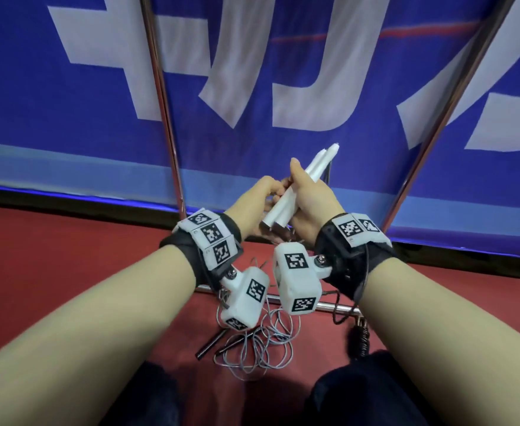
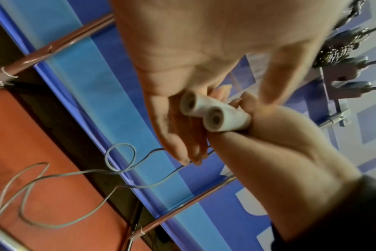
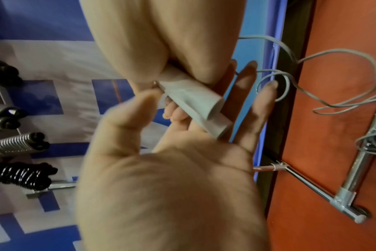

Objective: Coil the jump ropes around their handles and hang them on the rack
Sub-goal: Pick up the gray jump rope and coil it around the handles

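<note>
Right hand round white handles (rope hidden)

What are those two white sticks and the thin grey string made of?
The white handles look like smooth matte plastic: even colour, no grain, and hollow round ends in the left wrist view. The grey rope looks like thin plastic-coated cord or wire, since it keeps springy loops on the floor; what is inside cannot be seen.
</note>
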A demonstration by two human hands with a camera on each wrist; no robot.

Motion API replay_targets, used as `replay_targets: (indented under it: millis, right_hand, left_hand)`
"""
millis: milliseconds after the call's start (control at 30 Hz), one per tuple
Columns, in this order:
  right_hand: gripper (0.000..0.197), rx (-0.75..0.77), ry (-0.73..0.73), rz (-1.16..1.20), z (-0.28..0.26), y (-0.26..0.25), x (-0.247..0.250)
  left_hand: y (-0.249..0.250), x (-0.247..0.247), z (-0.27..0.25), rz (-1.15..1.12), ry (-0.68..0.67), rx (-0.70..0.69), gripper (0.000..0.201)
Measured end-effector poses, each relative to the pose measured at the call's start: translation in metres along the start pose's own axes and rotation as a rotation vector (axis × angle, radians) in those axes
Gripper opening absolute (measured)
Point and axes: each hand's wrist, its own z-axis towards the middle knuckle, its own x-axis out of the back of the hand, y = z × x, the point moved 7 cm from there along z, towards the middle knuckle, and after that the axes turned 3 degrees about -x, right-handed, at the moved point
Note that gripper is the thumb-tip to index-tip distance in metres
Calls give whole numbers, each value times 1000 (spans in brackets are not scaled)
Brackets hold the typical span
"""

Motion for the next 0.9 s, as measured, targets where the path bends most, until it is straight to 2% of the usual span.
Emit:
replay_targets:
  millis: [100, 200, 233, 333, 400, 500, 567, 633, 767, 900]
  right_hand:
    - [37, 35, -16, -101, -2, 8, 0]
    - [53, 37, -64, -260, -5, 21, -4]
    - [51, 25, -87, -285, -6, 25, -5]
    - [16, -12, -109, -256, -9, 32, -3]
    - [20, -2, -107, -226, -14, 31, 1]
    - [13, 24, -111, -250, -13, 30, 5]
    - [22, 10, -91, -303, -9, 33, 9]
    - [24, 27, -47, -324, -4, 34, 14]
    - [18, 61, -22, -354, 0, 34, 20]
    - [15, 92, -4, -376, -3, 30, 19]
  left_hand:
    - [-6, 0, -7, 290, -57, -5, 34]
    - [-15, 7, -12, 495, -82, -28, 47]
    - [-18, 10, -11, 532, -86, -34, 47]
    - [-17, 15, -2, 682, -64, -86, 37]
    - [-14, 13, 1, 779, -61, -136, 35]
    - [-19, 8, 6, 827, -111, -159, 41]
    - [-22, 4, 8, 871, -152, -181, 51]
    - [-26, 2, 12, 921, -176, -201, 58]
    - [-35, 4, 24, 990, -150, -210, 77]
    - [-35, 7, 29, 1094, -46, -197, 62]
